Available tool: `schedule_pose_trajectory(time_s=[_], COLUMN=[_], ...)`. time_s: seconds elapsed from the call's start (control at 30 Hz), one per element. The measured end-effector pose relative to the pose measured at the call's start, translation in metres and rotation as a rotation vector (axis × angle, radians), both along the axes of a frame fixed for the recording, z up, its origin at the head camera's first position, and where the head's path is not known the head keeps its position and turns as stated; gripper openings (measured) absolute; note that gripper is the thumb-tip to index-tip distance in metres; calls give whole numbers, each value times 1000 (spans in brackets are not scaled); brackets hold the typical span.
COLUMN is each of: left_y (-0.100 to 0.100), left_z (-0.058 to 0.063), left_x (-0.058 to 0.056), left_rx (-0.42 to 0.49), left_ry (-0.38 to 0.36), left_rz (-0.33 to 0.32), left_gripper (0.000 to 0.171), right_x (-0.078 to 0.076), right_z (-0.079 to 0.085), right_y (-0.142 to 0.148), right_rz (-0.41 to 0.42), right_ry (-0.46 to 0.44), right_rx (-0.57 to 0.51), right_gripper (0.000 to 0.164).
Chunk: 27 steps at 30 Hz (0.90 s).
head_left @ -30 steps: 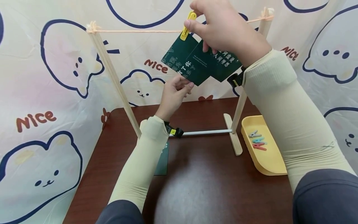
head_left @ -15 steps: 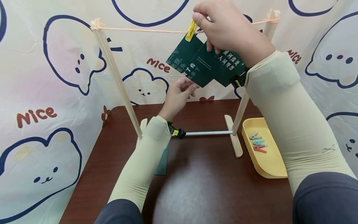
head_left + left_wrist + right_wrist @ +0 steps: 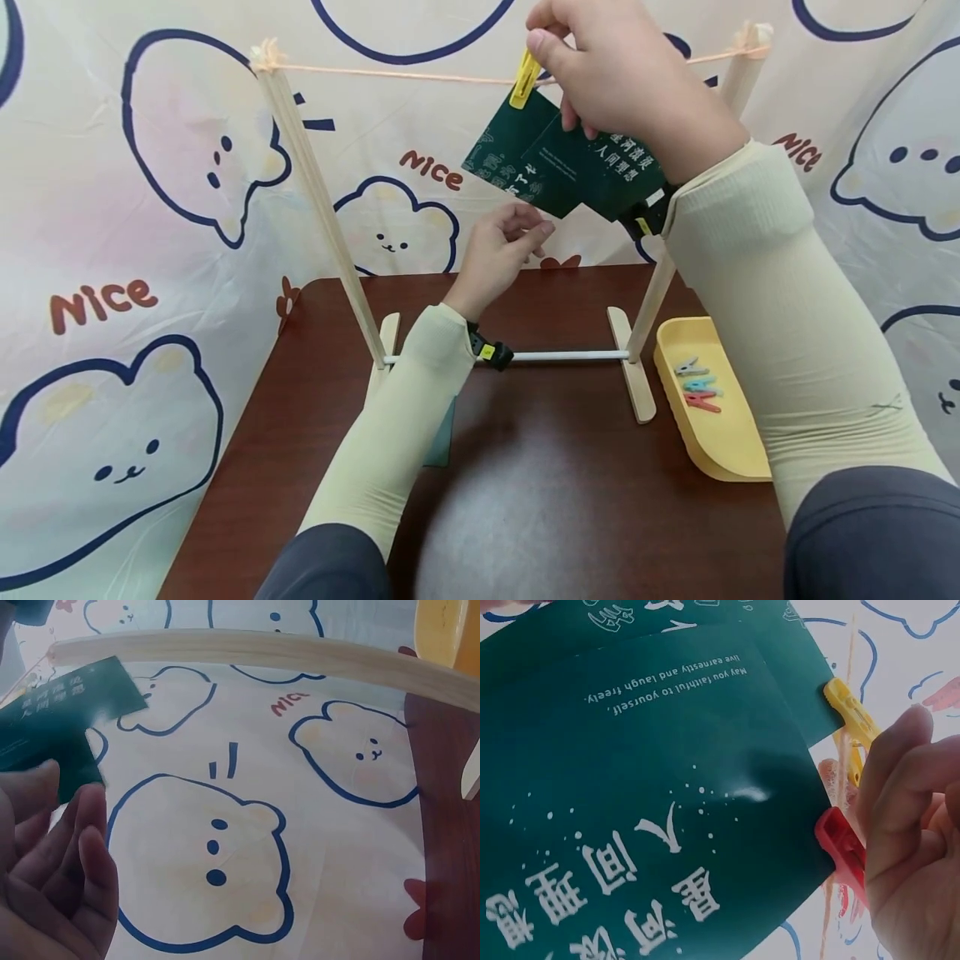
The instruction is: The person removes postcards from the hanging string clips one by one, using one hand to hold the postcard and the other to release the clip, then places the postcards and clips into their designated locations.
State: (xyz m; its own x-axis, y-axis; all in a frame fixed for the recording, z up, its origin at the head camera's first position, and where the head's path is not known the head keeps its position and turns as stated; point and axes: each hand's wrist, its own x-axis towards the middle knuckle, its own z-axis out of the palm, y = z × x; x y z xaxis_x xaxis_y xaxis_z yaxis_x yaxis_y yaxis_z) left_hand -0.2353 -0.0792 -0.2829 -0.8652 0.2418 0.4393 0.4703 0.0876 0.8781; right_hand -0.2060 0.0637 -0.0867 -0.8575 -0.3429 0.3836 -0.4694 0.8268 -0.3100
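In the head view my right hand [image 3: 607,75] pinches the upper end of a yellow clothespin [image 3: 524,82], which sits at the top corner of a dark green card [image 3: 510,150] by the string [image 3: 390,74]. A second green card [image 3: 618,175] with white lettering overlaps it on the right. The right wrist view shows a red clothespin [image 3: 841,844] at this second card's corner, beside the string. Just below the first card's lower edge is my left hand [image 3: 498,254], fingers loosely bent with nothing between them; the left wrist view shows its fingertips near the card's corner.
The string spans two wooden posts [image 3: 322,200] joined low down by a white rod [image 3: 570,356]. A yellow tray [image 3: 731,450] with several clothespins [image 3: 699,386] stands right on the brown table [image 3: 555,500]. Another green card [image 3: 441,437] lies partly under my left forearm.
My left fingers have let go of the card's lower edge and sit slightly apart from it. The right hand still pinches the yellow clothespin. The whole head view has shifted slightly.
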Motion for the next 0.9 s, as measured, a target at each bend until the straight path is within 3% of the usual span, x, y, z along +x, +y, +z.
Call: schedule_pose_trajectory(time_s=[0.17, 0.4, 0.57, 0.77, 0.9], left_y=[4, 8, 7, 7, 8], left_z=[2, 4, 5, 1, -3], left_x=[-2, -2, 2, -2, -4], left_rx=[-2, -25, -49, -16, -37], left_ry=[-61, -112, -97, -35, -2], left_rz=[75, 53, 58, 30, 27], left_gripper=[25, 30, 26, 23, 21], right_x=[0, 0, -1, -2, -1], right_z=[-1, -2, -3, -4, -9], right_y=[-1, -3, -5, 0, 6], right_rz=[10, 6, 14, 28, 28], right_ry=[5, 3, 9, 70, 81], right_rx=[1, 9, 7, 37, -1], right_gripper=[49, 48, 48, 46, 44])
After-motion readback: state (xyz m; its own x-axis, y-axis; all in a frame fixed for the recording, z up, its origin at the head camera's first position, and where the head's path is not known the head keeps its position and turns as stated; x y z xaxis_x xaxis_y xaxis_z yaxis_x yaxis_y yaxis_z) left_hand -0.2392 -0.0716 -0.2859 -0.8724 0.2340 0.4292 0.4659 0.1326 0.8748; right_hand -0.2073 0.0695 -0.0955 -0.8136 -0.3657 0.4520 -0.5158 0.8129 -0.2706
